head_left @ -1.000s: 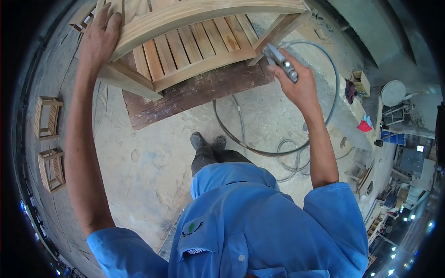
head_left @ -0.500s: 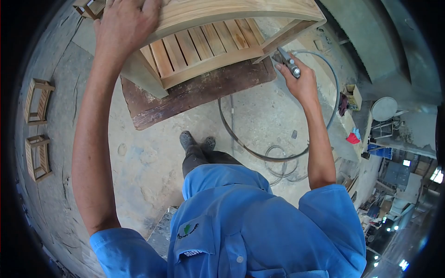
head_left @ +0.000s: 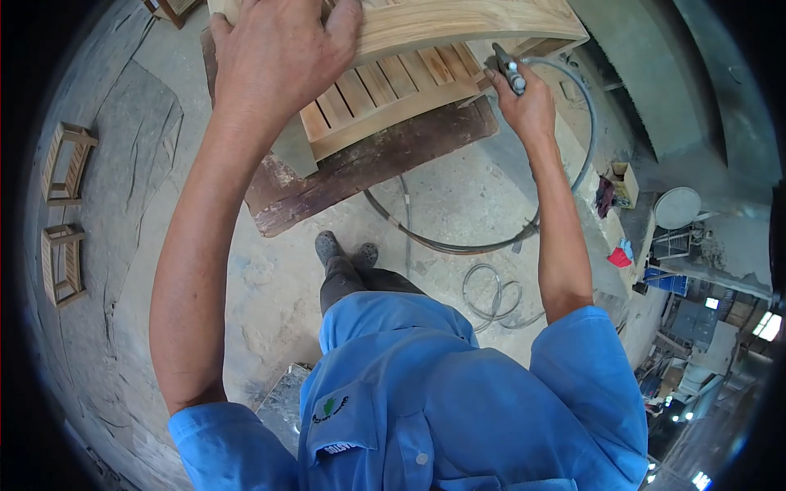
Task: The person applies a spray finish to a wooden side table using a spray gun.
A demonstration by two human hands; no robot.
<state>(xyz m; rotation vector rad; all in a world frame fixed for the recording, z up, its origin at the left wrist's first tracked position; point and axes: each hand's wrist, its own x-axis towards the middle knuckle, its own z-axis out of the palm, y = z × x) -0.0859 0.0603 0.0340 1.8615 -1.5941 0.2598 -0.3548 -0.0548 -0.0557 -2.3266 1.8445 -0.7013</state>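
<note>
At the top of the head view, a pale wooden bench [head_left: 458,26] with a curved top rail and a slatted lower shelf [head_left: 385,86] rests on a worn brown board [head_left: 385,146]. My left hand [head_left: 282,57] grips the bench's top at the left, its fingertips partly cut off by the frame edge. On the right, my right hand [head_left: 528,102] is closed around a metal air blow gun [head_left: 509,69], held near the bench's right end. A grey-blue air hose [head_left: 591,123] curves away from the gun.
The hose loops in coils [head_left: 491,299] on the concrete floor. Two slatted wooden benches [head_left: 67,164] stand at far left, and part of another [head_left: 172,10] shows at top left. A box [head_left: 624,186] and a round-topped stool [head_left: 678,208] stand at right.
My left hand has shifted right and lower in view. My right hand has risen slightly with the blow gun. The bench and board appear a little further right.
</note>
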